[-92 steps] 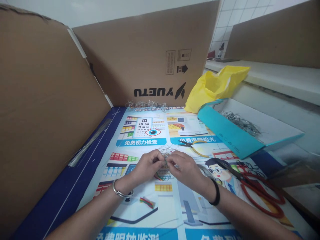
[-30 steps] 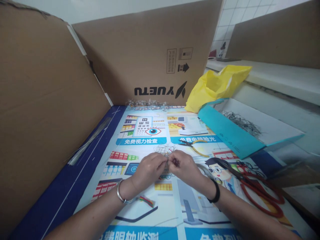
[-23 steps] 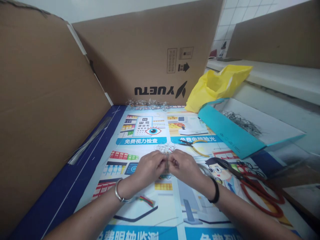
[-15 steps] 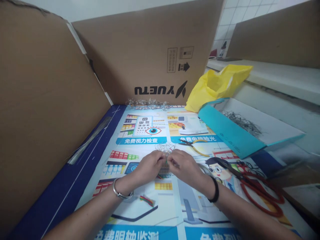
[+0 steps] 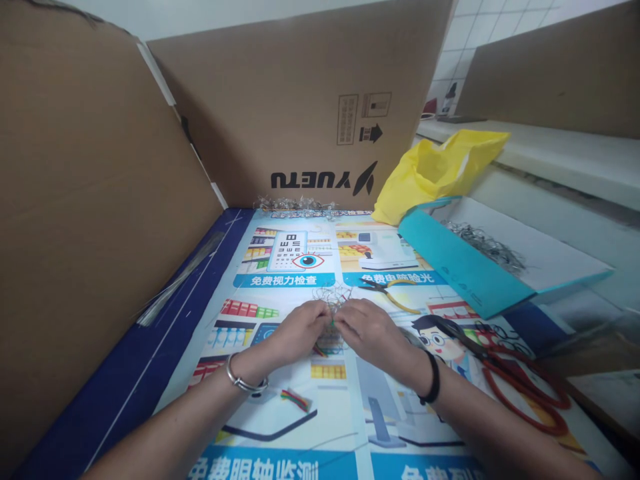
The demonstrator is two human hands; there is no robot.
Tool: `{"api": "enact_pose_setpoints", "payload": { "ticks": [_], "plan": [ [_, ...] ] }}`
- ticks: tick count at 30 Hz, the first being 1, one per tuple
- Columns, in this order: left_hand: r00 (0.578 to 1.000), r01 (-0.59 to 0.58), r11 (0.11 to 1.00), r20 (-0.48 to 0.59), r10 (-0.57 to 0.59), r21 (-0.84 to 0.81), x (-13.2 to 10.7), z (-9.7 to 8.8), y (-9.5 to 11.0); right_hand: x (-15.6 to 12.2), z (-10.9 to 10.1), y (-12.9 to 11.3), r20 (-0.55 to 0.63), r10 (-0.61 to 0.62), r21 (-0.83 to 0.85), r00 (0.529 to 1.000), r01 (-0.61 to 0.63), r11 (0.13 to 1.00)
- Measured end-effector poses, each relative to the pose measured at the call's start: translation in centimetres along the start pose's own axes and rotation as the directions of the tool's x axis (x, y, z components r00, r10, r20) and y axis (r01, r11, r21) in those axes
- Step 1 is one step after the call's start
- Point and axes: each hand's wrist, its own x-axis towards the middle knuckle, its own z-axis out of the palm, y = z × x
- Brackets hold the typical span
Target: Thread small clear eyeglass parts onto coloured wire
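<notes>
My left hand (image 5: 301, 328) and my right hand (image 5: 374, 331) meet near the middle of the printed sheet, fingertips pinched close together. Both are closed on a small piece of thin wirework (image 5: 334, 293), whose loose silvery loops stick out beyond the fingers. A speck of green shows between the fingertips, and colored strands (image 5: 320, 351) show just under the left fingers. The rest of the piece is hidden by the hands. A short bundle of multicolored strands (image 5: 295, 400) lies on the sheet below my left wrist.
Pliers with yellow handles (image 5: 406, 305) lie beyond my right hand. Large scissors with red handles (image 5: 525, 393) are at the right. A turquoise box (image 5: 465, 283) holds tangled wire, beside a yellow bag (image 5: 425, 180). Cardboard walls (image 5: 280, 113) stand behind and left; straight wires (image 5: 180, 280) lie at left.
The hands stay pinched at the same spot, with the right fingers slightly shifted. The whole view has moved a little; nothing else visibly differs.
</notes>
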Motion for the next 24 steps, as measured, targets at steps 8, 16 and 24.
{"api": "enact_pose_setpoints", "payload": {
  "ticks": [8,16,24],
  "plan": [
    [0.999,0.044,0.997,-0.001,-0.044,-0.068,0.09,0.25,-0.43,0.20,0.52,-0.18,-0.066,0.064,0.022,0.996,-0.063,0.998],
    [0.992,0.113,0.951,-0.025,-0.126,-0.288,0.10,0.69,-0.76,0.32,0.70,-0.01,-0.037,0.183,0.135,0.982,-0.176,0.975],
    [0.991,0.082,0.954,-0.073,-0.108,-0.288,0.30,0.49,-0.79,0.47,0.53,-0.34,0.003,0.221,0.234,0.975,-0.216,0.948]
  ]
}}
